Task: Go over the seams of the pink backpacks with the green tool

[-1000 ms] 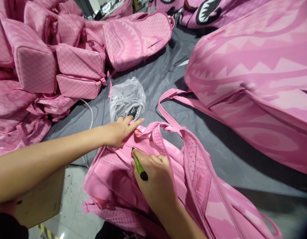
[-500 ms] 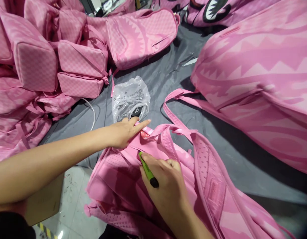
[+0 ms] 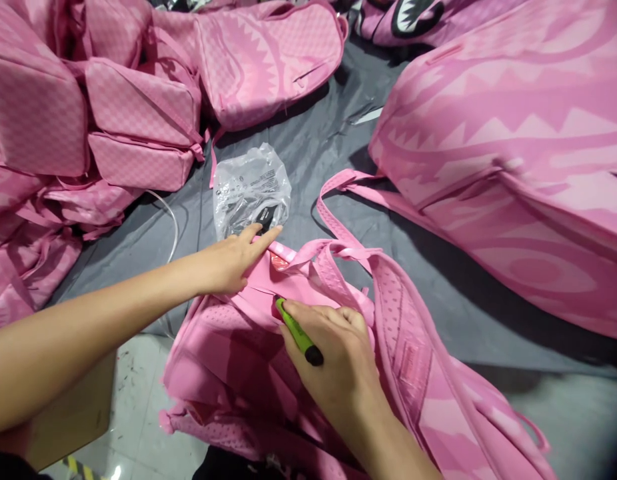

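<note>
A pink backpack [image 3: 198, 360] lies at the near edge of the grey-covered table, its straps twisted toward the right. My left hand [image 3: 233, 262] rests on its upper edge with fingers spread, holding nothing. In my right hand [image 3: 333, 340] is a green tool with black ends [image 3: 298, 333], its tip against the pink fabric just below my left hand. A small red patch [image 3: 277, 261] shows beside the left fingertips. Beyond them lies a clear plastic bag [image 3: 251, 187] with a black item inside.
Checkered pink backpacks [image 3: 143, 107] are piled at the left and back. A large pink backpack [image 3: 508, 147] fills the right side of the grey table cover [image 3: 328, 127]. A white cable [image 3: 174, 227] loops at the left, above a cardboard box [image 3: 78, 420] on the floor.
The whole scene has shifted slightly left and up as the view moved. Both hands keep about the same places on the backpack, the green tool still gripped.
</note>
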Tool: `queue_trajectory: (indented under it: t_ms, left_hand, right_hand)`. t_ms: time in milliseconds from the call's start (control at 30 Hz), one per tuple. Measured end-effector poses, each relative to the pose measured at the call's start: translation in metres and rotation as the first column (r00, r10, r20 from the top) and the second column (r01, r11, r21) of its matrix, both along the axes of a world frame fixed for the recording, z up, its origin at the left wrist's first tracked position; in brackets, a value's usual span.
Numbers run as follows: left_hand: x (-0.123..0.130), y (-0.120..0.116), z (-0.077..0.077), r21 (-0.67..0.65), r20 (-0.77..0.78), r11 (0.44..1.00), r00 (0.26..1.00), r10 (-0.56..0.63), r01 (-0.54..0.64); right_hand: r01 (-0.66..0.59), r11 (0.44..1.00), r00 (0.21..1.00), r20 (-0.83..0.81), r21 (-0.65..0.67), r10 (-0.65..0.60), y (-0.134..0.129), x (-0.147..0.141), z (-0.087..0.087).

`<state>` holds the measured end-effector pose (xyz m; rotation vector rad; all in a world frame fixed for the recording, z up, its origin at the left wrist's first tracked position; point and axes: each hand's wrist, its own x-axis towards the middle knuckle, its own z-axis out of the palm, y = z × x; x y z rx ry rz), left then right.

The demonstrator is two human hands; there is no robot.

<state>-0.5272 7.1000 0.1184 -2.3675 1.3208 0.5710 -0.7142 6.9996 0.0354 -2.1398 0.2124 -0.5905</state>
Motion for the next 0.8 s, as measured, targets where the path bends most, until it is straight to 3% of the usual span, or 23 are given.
queue_trajectory:
  t_ms: [200,367,500,633,800]
  left_hand:
    - [0.006,-0.004,0.002,0.04,-0.052,0.999,0.999,-0.014,0.016]
    - [0.007,-0.004,0.006,-0.018,-0.11,0.999,0.993,-0.049,0.047]
    - [-0.001,0.0,0.012,-0.069,-0.144,0.998,0.989,-0.018,0.008]
    - [-0.006,0.015,0.015,-0.134,-0.17,0.989,0.985,0.038,-0.062]
    - [0.004,0.044,0.008,-0.217,-0.269,0.972,0.963,0.033,-0.094]
  right_hand:
    - [-0.026,1.0,0.996,-0.087,-0.008,0.025,-0.001,0.0,0.001]
    - [-0.035,0.998,0.997,-0.072,-0.044,0.032,-0.002,-0.002,-0.005]
    - [-0.01,0.997,0.999,-0.039,-0.071,0.007,0.0,-0.002,-0.006]
    - [-0.07,0.997,0.997,-0.014,-0.042,0.069,0.007,0.001,-0.002]
    - [-0.176,0.984,0.983,-0.051,-0.026,0.174,0.023,0.013,0.002]
